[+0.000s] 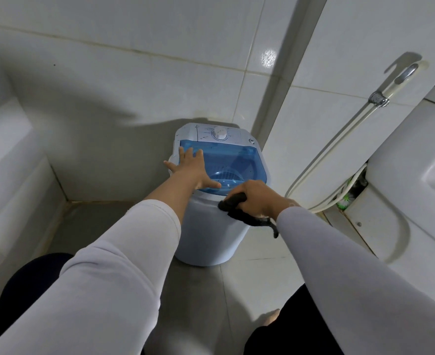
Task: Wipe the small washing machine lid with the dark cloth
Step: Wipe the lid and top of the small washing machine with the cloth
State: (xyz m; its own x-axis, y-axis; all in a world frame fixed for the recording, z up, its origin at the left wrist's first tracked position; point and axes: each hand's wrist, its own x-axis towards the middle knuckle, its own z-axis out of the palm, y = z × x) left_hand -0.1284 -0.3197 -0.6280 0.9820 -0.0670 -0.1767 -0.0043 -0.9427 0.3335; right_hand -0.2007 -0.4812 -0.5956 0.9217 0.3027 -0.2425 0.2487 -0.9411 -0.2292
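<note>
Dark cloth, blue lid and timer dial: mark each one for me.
dark cloth (239, 212): head view, on the bunched part below the right hand.
blue lid (226, 155): head view, on its clear middle panel.
timer dial (220, 133): head view, on the knob's white face.

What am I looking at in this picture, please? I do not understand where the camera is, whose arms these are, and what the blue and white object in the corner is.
The camera is worn on a person's head and looks forward and down, so the two arms in pale long sleeves belong to that person. There is no robot here.

The object in the corner of the tiled room is a small white washing machine standing on the floor. Its top has a see-through blue plastic lid and, behind it, a white round dial.

The left hand lies flat on the lid with straight, spread fingers. The right hand grips a crumpled dark cloth at the near edge of the machine; part of the cloth hangs down.

On the right, a pale hose with a metal sprayer hangs on the wall.
</note>
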